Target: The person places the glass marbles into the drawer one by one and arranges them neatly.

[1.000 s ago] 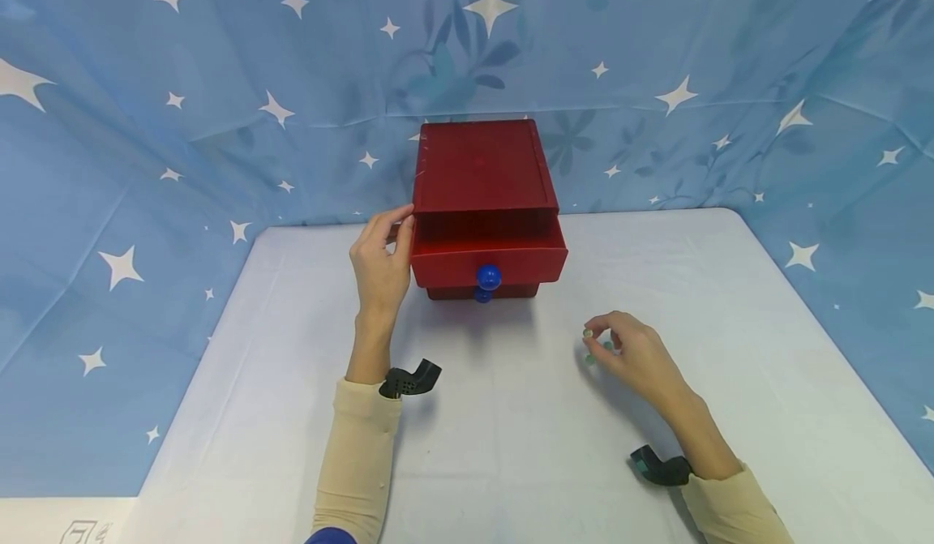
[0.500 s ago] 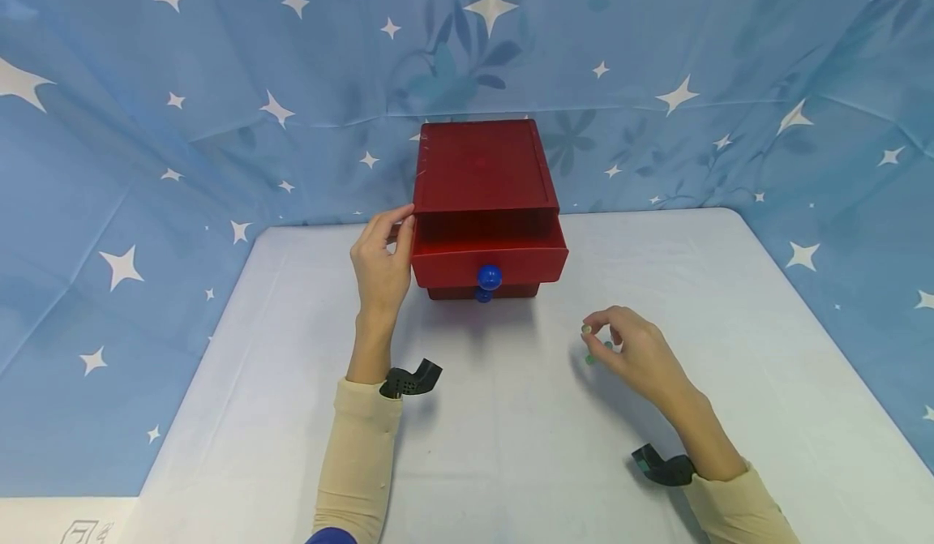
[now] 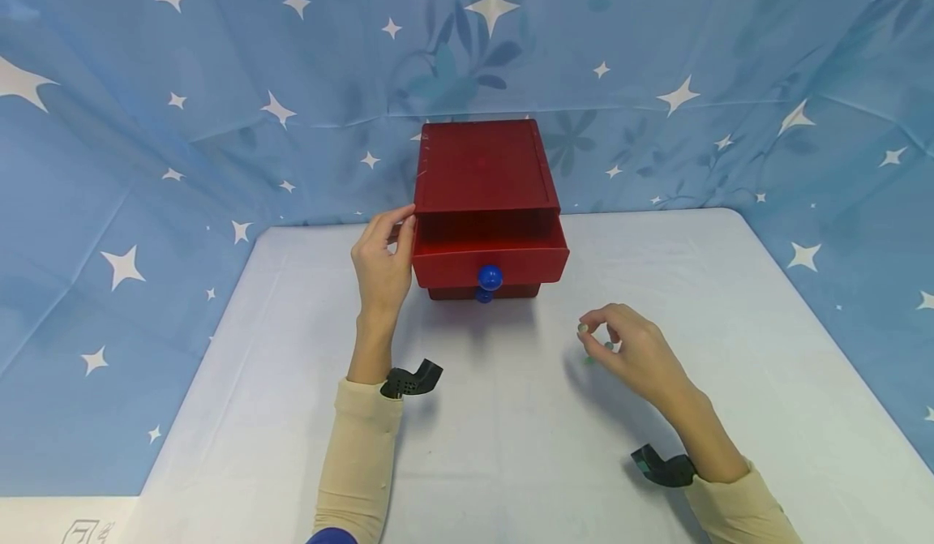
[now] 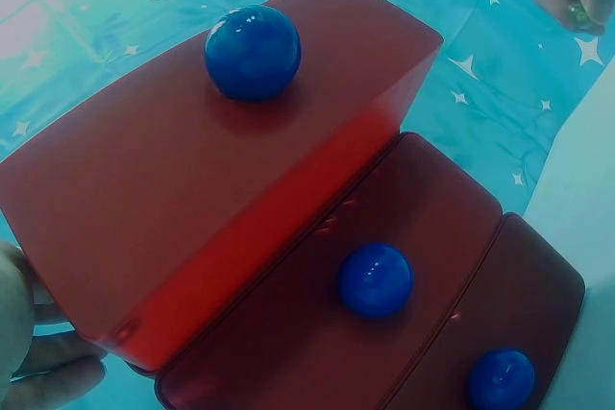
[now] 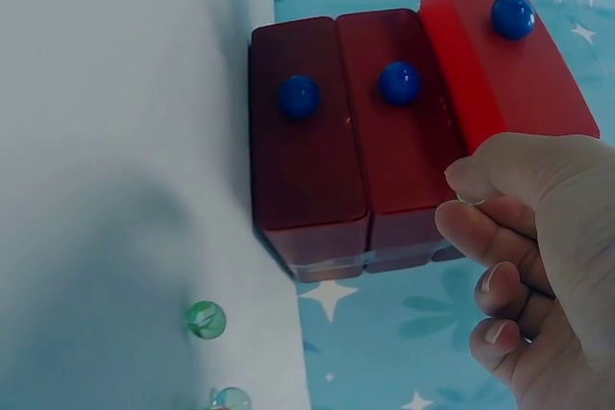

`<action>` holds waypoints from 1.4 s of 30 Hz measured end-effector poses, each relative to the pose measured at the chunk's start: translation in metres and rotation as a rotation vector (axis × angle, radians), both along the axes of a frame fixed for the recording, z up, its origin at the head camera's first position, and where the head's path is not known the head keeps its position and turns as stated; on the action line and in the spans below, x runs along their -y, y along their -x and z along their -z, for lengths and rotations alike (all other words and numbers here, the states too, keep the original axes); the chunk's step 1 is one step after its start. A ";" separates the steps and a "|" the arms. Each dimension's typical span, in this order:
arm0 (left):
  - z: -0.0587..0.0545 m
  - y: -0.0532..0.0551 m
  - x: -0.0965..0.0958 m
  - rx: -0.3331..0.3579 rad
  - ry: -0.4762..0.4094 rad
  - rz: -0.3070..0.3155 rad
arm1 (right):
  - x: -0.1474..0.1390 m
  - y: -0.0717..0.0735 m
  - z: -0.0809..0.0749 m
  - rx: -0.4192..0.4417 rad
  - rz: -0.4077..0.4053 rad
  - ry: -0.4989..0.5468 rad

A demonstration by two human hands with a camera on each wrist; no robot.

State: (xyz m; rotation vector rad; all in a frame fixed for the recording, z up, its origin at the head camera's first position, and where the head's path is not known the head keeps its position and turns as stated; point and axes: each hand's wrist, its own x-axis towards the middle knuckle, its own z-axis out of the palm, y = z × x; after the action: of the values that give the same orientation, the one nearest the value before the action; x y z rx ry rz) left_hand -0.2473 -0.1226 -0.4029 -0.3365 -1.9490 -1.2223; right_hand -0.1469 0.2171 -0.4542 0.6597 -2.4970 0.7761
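Observation:
In the head view a red drawer cabinet [image 3: 481, 167] stands at the back of the white table. Its top drawer [image 3: 452, 270] is pulled out and has a round blue knob [image 3: 490, 277]. My left hand [image 3: 381, 264] holds the cabinet's left side, thumb and forefinger at the front edge beside the drawer. My right hand [image 3: 631, 349] pinches a small glass marble [image 3: 582, 328] between thumb and forefinger, raised in front of the cabinet to its right. Below that hand lie a green marble [image 5: 207, 320] and a clear one [image 5: 231, 398], seen in the right wrist view.
The two lower drawers are shut, with a middle knob [image 4: 376, 280] and a bottom knob [image 4: 502, 379] in the left wrist view. A blue star-patterned cloth [image 3: 292, 82] hangs behind the white table [image 3: 481, 447]. A blue rounded thing [image 3: 331, 536] shows at the bottom edge.
My right hand has moved slightly up and left with the marble, away from the marbles on the table. The left hand and the cabinet stay as they were.

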 end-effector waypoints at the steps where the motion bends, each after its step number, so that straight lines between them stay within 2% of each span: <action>1: 0.000 0.000 0.000 -0.001 0.000 -0.001 | 0.000 0.000 -0.001 -0.001 -0.001 -0.001; 27: 0.002 0.002 0.000 -0.015 0.000 0.002 | 0.015 -0.001 -0.028 -0.070 -0.085 0.032; 42: 0.002 0.002 0.001 -0.026 0.002 0.013 | 0.026 0.000 -0.041 -0.121 -0.100 0.069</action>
State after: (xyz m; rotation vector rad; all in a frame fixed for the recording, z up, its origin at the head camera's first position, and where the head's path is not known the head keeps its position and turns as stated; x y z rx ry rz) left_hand -0.2493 -0.1236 -0.4049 -0.3641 -1.9290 -1.2187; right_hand -0.1465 0.1914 -0.4128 0.7884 -2.3323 0.8293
